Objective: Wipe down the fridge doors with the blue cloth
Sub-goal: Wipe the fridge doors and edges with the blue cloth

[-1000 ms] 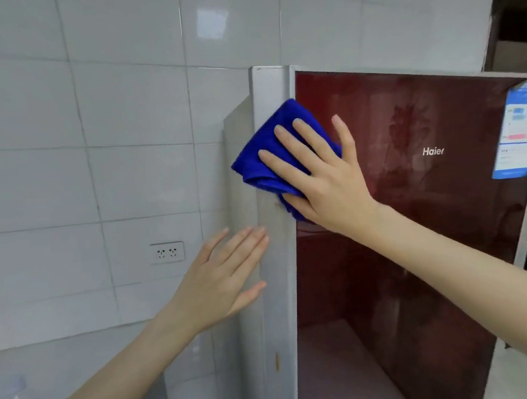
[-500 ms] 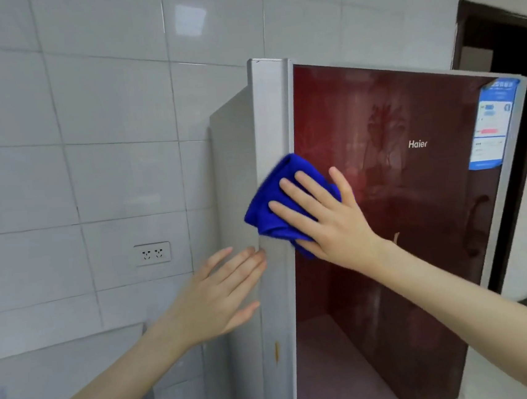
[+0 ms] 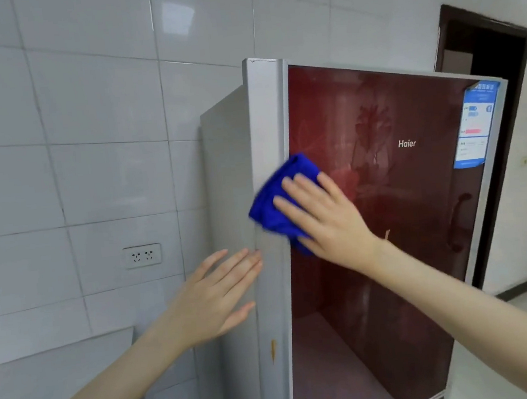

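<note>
Two hands are at work. The right hand (image 3: 325, 222) lies flat, fingers straight and spread, pressing the blue cloth (image 3: 274, 206) against the left edge of the dark red fridge door (image 3: 391, 267), where the glossy front meets the silver side strip (image 3: 264, 119). The cloth is vivid royal blue, bunched into thick soft folds, and pokes out up-left from under the fingers. The left hand (image 3: 214, 300), fingers straight and holding nothing, rests against the grey side panel (image 3: 227, 186) just below.
</note>
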